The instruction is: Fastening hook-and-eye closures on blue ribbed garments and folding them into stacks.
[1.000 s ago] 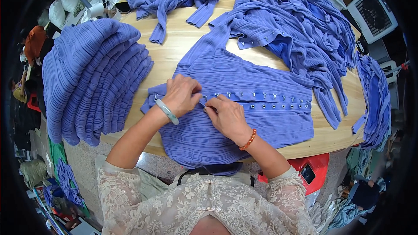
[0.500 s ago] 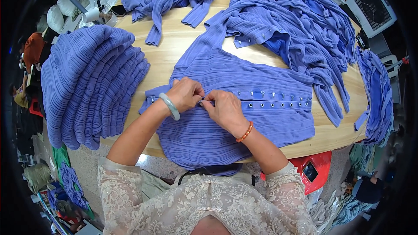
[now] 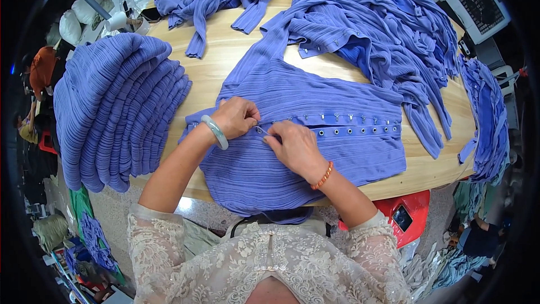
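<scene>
Round wooden table (image 3: 225,62), blue garment (image 3: 315,107), folded stack (image 3: 112,107)

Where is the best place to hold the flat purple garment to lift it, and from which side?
Probably the hem edge of the garment at its right end, coming from the right: the hands work at the left, and there the cloth lies flat and free.

Wooden table (image 3: 225,62) (pale grain), grey floor (image 3: 112,214).

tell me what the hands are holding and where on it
Both the left hand and right hand pinch the blue ribbed garment at its front fastening strip, at the strip's left end, where a small metal hook shows between them.
</scene>
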Demonstrator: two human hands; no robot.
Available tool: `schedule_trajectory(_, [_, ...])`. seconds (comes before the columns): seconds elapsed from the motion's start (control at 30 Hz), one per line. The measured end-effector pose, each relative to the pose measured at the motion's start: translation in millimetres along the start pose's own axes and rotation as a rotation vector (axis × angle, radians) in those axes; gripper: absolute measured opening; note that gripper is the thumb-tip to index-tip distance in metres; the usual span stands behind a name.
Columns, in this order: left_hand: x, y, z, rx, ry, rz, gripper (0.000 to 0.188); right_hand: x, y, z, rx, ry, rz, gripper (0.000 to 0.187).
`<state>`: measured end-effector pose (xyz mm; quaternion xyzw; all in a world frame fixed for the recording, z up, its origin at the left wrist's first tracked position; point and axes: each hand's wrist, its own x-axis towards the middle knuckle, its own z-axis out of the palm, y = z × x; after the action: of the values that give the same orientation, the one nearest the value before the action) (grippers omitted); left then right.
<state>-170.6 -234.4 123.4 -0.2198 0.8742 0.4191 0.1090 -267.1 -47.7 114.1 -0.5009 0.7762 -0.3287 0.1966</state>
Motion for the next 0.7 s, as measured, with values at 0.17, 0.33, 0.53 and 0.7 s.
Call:
schedule_trajectory(0.17, [-3,11,11,0.242,0.179,0.054,0.019,-17,3,-11,-0.05,0.071,0.005,0.014])
schedule_trajectory(0.33, [2,32,26,0.246,0.275,0.16,0.014,-5,7,-14,-0.036,0.053,-0.006,0.014])
schedule_trajectory(0.53, [15,34,26,0.262,0.084,0.051,0.01,9,16,-11,-0.034,0.044,0.043,0.016])
schedule_trajectory(0.7, [21,31,18,0.156,0.015,0.033,0.011,22,11,-19,-0.013,-0.055,0.212,0.022])
